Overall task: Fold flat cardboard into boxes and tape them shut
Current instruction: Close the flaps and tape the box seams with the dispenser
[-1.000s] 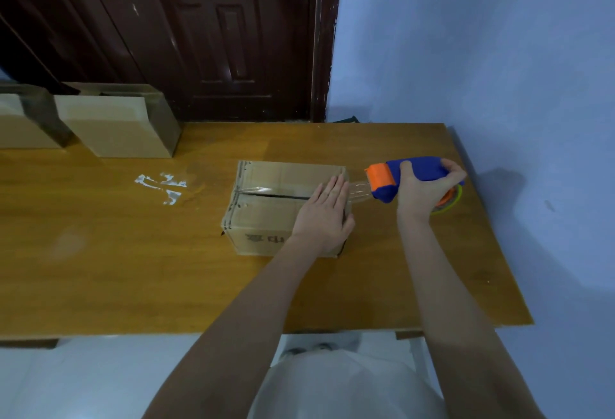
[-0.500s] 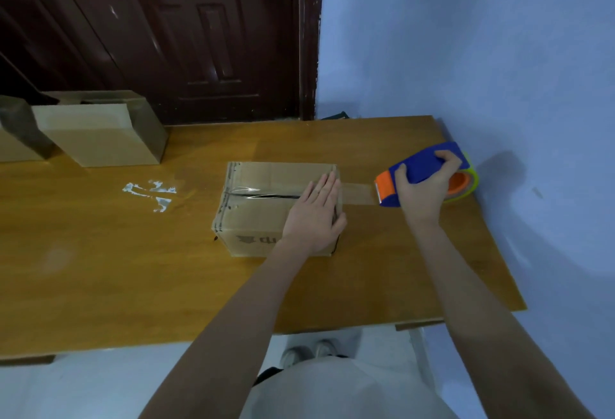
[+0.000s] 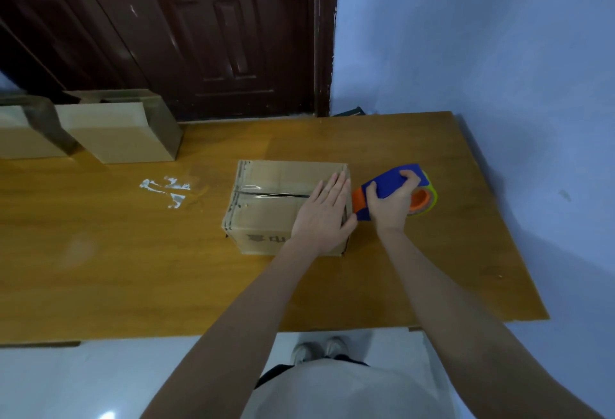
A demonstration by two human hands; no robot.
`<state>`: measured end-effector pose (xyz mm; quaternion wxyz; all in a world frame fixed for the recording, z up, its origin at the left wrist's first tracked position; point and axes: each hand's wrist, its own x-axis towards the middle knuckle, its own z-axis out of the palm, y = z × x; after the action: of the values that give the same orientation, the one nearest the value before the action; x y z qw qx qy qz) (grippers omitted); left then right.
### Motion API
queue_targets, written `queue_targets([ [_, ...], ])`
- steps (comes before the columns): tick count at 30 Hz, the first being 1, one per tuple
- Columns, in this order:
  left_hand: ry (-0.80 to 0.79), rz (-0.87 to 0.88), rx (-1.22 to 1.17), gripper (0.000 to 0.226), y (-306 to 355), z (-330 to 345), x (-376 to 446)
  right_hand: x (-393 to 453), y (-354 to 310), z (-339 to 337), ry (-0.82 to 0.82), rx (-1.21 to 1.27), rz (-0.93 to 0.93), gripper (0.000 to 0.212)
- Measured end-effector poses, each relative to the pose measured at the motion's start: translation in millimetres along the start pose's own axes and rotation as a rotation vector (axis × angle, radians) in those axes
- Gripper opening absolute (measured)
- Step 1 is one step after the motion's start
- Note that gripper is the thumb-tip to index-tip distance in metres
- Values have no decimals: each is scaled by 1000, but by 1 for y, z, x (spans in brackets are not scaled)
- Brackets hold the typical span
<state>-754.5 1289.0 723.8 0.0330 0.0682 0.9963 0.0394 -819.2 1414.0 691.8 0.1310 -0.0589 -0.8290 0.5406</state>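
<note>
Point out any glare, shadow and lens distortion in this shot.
Head view: glare streaks the clear tape along the box seam and the floor at bottom left; a soft shadow falls on the blue wall right of the table; wide-angle distortion bows the table edges.

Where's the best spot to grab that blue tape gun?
Judging by its shape, the blue handle of the tape dispenser, from above: it is a bar broad enough to wrap, as the right hand does, staying clear of the orange front end and the tape roll behind.

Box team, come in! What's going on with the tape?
Left hand flat on box. Right hand grips tape gun at box's right end. Seam taped. Nothing blocking.
</note>
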Motion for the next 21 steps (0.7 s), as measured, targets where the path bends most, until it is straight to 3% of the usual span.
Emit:
queue_targets([
  [10,19,24,-17,59,1,1,0,-5,-1,4,7,-48,-16,56],
  [15,33,34,-34,59,1,3,-1,4,-11,11,-85,-183,-110,51],
  [18,29,21,-31,62,1,3,-1,9,-14,9,-77,-179,-74,50],
  [21,0,16,-16,64,1,2,-1,1,-4,12,-243,-267,-92,52],
])
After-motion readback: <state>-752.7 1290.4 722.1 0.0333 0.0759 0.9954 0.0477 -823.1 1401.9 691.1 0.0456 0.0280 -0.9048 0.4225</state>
